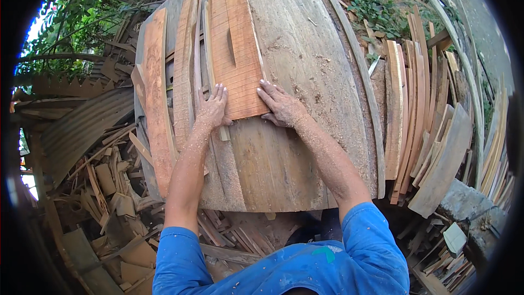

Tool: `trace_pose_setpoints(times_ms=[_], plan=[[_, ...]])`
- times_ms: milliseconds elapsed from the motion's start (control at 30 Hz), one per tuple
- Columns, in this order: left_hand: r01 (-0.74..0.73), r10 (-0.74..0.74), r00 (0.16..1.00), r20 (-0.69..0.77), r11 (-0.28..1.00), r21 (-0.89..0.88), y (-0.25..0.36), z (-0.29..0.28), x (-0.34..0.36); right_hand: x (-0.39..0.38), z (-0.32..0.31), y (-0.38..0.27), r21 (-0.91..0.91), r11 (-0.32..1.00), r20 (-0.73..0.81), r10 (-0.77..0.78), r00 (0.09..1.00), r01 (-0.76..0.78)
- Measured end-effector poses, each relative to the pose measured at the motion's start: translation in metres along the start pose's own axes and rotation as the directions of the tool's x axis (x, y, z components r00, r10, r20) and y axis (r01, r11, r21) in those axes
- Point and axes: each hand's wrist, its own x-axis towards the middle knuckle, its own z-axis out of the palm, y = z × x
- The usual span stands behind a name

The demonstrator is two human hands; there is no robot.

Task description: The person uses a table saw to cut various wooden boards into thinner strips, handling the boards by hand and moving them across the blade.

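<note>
A reddish-brown wooden board [234, 38] lies lengthwise on the large wooden tabletop [305, 158], with a dark, slit-shaped gap near its middle. My left hand [213, 108] grips its near left corner, fingers along the left edge and thumb at the near end. At the near right corner my right hand [282, 105] holds the opposite edge, its fingertips pressed to the side. Sawdust speckles both forearms. Left of the board are a long narrow plank [185, 65] and another reddish plank [156, 98], roughly parallel. A small pale wood piece [224, 133] shows beside my left thumb.
Sawdust [322, 90] is scattered over the tabletop's right part. A raised wooden strip [357, 60] runs along its right edge. Stacked boards [415, 114] stand to the right. Wood offcuts [117, 196] and a corrugated sheet [87, 125] fill the left; plants grow beyond.
</note>
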Motion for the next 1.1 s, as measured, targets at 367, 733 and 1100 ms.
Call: trace_pose_setpoints(times_ms=[367, 733, 1100], plan=[[0.028, -0.028, 0.999, 0.033, 1.0, -0.008, -0.015, -0.018, 0.029, 0.035, -0.013, 0.015, 0.04, 0.997, 0.096, 0.067, 0.993, -0.071], [0.023, -0.023, 0.999, 0.032, 1.0, -0.008, -0.033, -0.035, 0.063, 0.068, -0.009, 0.042, 0.031, 0.999, 0.011, 0.032, 0.999, -0.032], [0.025, -0.025, 1.0, -0.003, 1.0, -0.004, -0.049, -0.048, 0.087, 0.094, -0.007, 0.054, 0.038, 0.996, -0.014, 0.079, 0.997, -0.078]])
